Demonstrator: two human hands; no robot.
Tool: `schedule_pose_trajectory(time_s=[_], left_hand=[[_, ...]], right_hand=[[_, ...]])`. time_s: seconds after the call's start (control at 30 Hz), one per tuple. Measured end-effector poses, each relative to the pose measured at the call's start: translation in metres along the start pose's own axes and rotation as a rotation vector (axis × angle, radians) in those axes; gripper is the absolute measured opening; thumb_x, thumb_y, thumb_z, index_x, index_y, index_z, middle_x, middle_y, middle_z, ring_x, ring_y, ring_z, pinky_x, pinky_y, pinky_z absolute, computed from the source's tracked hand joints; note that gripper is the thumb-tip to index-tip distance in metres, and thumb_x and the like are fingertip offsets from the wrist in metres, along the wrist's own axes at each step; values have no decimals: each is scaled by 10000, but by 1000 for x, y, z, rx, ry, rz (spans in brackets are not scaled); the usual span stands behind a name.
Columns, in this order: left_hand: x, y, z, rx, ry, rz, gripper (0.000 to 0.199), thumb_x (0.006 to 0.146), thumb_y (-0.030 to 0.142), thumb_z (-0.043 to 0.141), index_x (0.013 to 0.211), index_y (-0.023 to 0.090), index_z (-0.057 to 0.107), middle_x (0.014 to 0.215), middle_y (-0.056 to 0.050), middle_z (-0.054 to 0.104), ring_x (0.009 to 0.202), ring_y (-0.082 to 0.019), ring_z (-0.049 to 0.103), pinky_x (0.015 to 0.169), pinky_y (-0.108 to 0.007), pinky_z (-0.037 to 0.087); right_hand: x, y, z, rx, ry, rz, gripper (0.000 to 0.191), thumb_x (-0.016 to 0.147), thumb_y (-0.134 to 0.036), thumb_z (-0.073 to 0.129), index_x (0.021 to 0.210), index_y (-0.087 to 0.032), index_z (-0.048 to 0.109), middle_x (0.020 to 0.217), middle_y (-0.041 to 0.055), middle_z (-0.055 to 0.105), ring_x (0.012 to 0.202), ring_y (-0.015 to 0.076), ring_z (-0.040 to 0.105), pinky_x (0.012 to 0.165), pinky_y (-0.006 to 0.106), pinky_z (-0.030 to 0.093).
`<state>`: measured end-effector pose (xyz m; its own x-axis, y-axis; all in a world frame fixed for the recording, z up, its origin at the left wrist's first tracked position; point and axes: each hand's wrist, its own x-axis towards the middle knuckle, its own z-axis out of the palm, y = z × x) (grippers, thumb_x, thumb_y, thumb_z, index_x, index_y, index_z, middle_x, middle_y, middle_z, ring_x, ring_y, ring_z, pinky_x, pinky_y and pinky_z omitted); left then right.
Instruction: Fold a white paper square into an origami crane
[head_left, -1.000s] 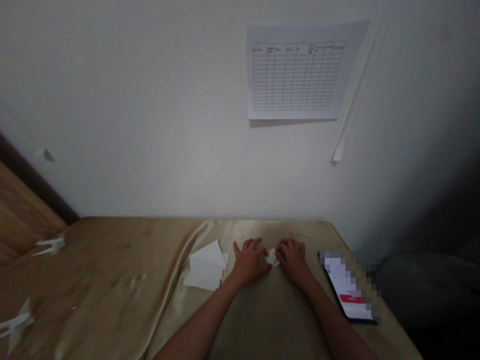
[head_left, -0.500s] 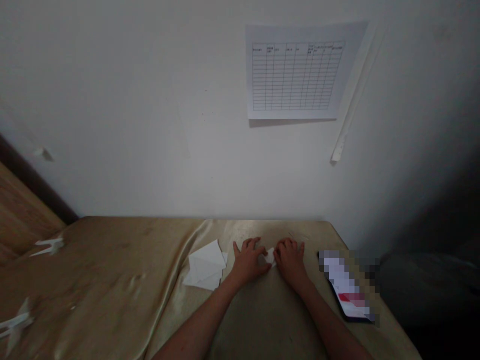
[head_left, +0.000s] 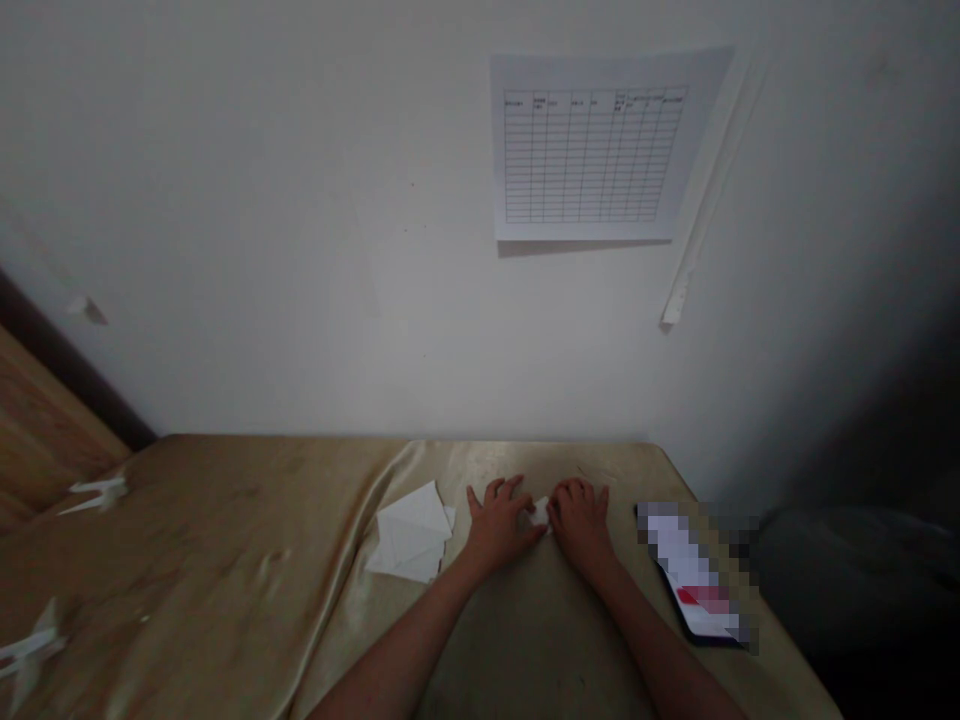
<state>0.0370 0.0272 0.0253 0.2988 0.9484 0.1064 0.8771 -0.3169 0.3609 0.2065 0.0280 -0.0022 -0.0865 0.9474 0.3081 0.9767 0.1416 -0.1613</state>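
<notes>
Small white paper: the piece [head_left: 540, 512] lies towards the far edge of the table [head_left: 510, 640], right of the middle of that edge, with a hand on either side; its right part is hidden under fingers.
Left hand: the hand [head_left: 496, 530] reaches the paper with thumb and index finger, thumb on the near side; its other fingers are spread and bent. I cannot tell whether it pinches the paper or only presses it.
Right hand: the hand [head_left: 581, 520] lies over the paper's right side, fingers curled; from here I cannot tell if they grasp it.
Paper stack: several white sheets [head_left: 411, 530], overlapping unevenly, sit just left of the left hand; the left forearm passes close by their near right corner.
Phone: it lies along the table's right edge [head_left: 671, 590], screen lit with a red patch, partly covered by blurred blocks; it bounds the room beside the right forearm.
Cloth: gold satin [head_left: 225, 540], with a raised fold running from the far edge to the near edge, left of the stack.
Folded white shapes: one [head_left: 101, 490] near the far left corner, another [head_left: 30, 650] nearer the front.
Wall: a sheet printed with a grid [head_left: 596, 155] hangs above the table's far edge.
</notes>
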Motion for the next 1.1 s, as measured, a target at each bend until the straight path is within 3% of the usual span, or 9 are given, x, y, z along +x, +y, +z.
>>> schedule_pose_trajectory(time_s=[0.43, 0.6, 0.8, 1.1], left_hand=[[1, -2, -1, -7, -26, -18, 401, 720, 541, 765, 1055, 351, 653, 1568, 11, 357, 1427, -342, 299, 1103, -783, 29], [0, 1, -2, 0, -30, -41, 470, 728, 529, 766, 1155, 387, 632, 1572, 2, 344, 1436, -340, 286, 1118, -764, 15], [-1, 3, -4, -27, -32, 4, 344, 757, 483, 757, 1092, 455, 683, 1570, 54, 341, 1447, -344, 258, 1110, -772, -16], [-3, 1, -5, -33, -36, 10, 355, 771, 502, 742, 1120, 499, 679, 1566, 55, 353, 1439, -340, 276, 1111, -766, -29]], right_hand=[[0, -1, 2, 16, -2, 33, 249, 959, -284, 414, 1076, -209, 620, 1219, 131, 608, 1217, 309, 461, 1105, 667, 170], [1, 2, 6, 29, -18, 45, 256, 964, -295, 405, 1091, -214, 613, 1227, 126, 602, 1212, 301, 465, 1097, 669, 184], [2, 5, 10, 57, -29, 40, 251, 965, -298, 413, 1093, -216, 612, 1249, 121, 591, 1218, 300, 465, 1091, 668, 187], [1, 17, 8, 205, -4, 46, 300, 974, -322, 380, 995, -255, 672, 1167, 73, 632, 1165, 263, 500, 1098, 616, 191]])
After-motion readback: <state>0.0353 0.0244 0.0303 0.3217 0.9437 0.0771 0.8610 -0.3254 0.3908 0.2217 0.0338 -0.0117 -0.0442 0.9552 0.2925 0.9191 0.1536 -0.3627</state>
